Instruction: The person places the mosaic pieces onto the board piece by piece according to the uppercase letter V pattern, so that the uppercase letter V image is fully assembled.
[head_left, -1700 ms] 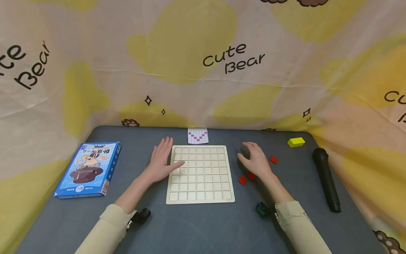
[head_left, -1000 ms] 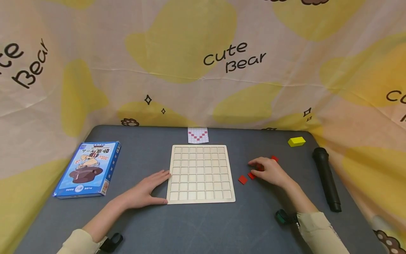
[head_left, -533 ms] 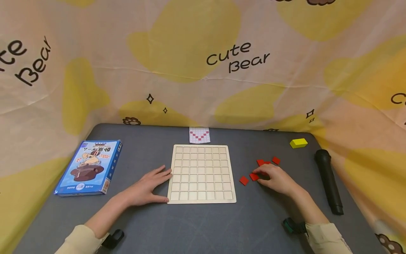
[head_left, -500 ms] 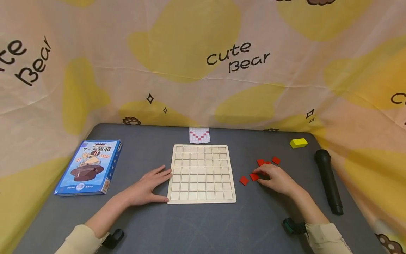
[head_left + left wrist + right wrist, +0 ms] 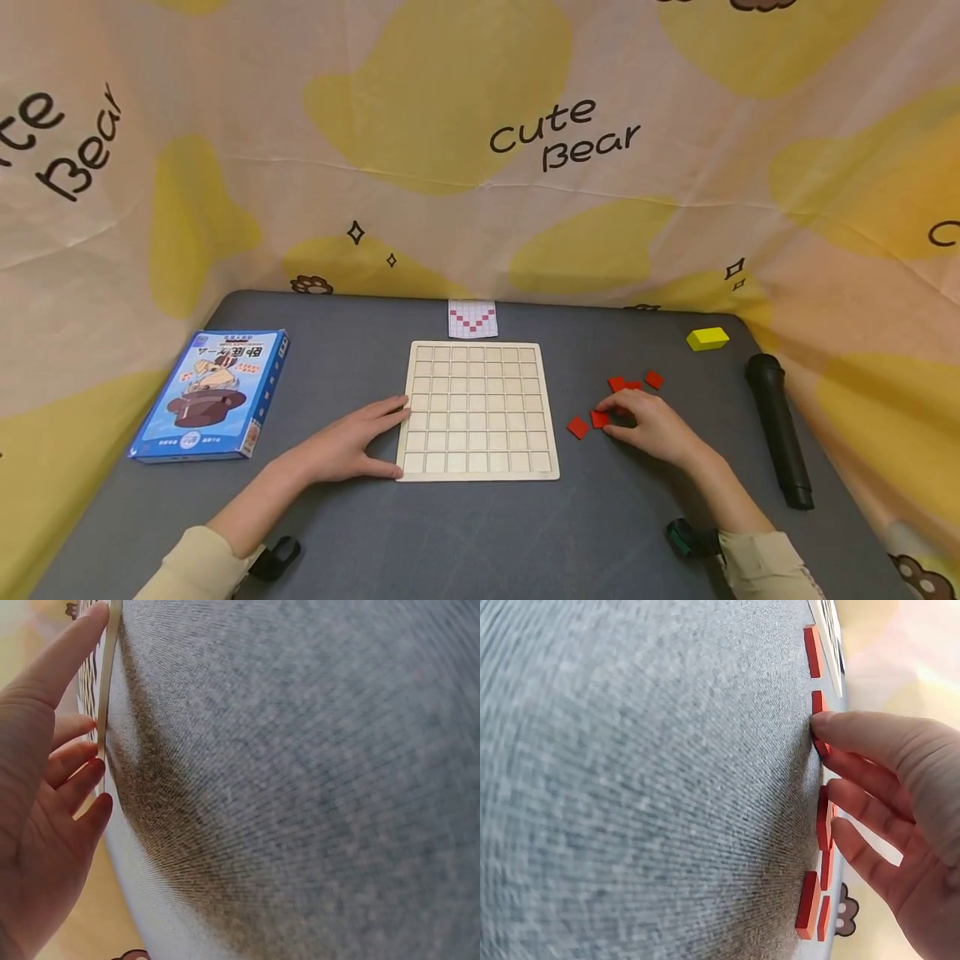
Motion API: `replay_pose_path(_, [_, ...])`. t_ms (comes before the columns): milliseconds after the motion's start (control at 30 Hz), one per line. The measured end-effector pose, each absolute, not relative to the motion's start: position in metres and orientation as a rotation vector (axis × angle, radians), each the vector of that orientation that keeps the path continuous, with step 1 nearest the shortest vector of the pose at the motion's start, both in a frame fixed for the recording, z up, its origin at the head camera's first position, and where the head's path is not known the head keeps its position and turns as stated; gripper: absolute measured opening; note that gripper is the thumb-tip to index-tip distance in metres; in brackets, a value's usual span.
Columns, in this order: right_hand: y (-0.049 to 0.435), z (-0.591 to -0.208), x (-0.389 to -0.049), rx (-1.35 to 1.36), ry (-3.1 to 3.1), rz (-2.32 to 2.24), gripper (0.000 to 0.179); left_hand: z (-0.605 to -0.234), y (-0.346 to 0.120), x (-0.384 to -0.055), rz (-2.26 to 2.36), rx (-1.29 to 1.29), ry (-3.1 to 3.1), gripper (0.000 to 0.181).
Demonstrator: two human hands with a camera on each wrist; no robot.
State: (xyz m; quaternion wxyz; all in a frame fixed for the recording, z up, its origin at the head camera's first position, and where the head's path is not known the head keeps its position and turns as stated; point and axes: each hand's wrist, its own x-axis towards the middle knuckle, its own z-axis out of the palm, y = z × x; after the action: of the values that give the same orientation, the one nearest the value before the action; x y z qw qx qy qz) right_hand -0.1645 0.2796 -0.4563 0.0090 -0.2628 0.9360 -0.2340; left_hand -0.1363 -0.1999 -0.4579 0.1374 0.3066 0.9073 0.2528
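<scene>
The left hand (image 5: 341, 443) lies flat on the desk (image 5: 465, 533), fingers (image 5: 71, 761) straight and slightly apart, their tips against the left edge of the grid board (image 5: 478, 410); it steadies the board and grips nothing.

The right hand (image 5: 651, 423) rests among the red tiles (image 5: 578, 427) right of the board. Its fingers (image 5: 862, 776) are loosely extended; the thumb tip presses one tile (image 5: 599, 418) to the desk. No tile is lifted or clamped.

Step in hand (judged): selecting a first tile, since every cell of the board is empty. The next move calls for a pinch on the tile's thin edges, a lift, and a carry left to a cell matching the pattern card (image 5: 472, 319) beyond the board's far edge.

Count:
- board: one
- card: one
- red tiles: five visible in the head view, six in the wrist view (some lie under the hand)
- blue box (image 5: 212, 395): one, far left
- yellow block (image 5: 707, 338): one
- black microphone (image 5: 779, 429): one, far right
</scene>
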Motion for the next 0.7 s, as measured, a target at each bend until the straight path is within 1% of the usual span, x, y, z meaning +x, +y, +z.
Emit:
replay_pose_path(300, [0.259, -0.456, -0.163, -0.87, 2.936, -0.903, 0.03, -0.455, -0.199, -0.136, 0.709, 0.862, 2.64, 0.09])
replay_pose_path(700, [0.192, -0.456, -0.157, -0.91, 2.789, -1.064, 0.025, -0.458, -0.199, -0.135, 0.712, 0.859, 2.651, 0.089])
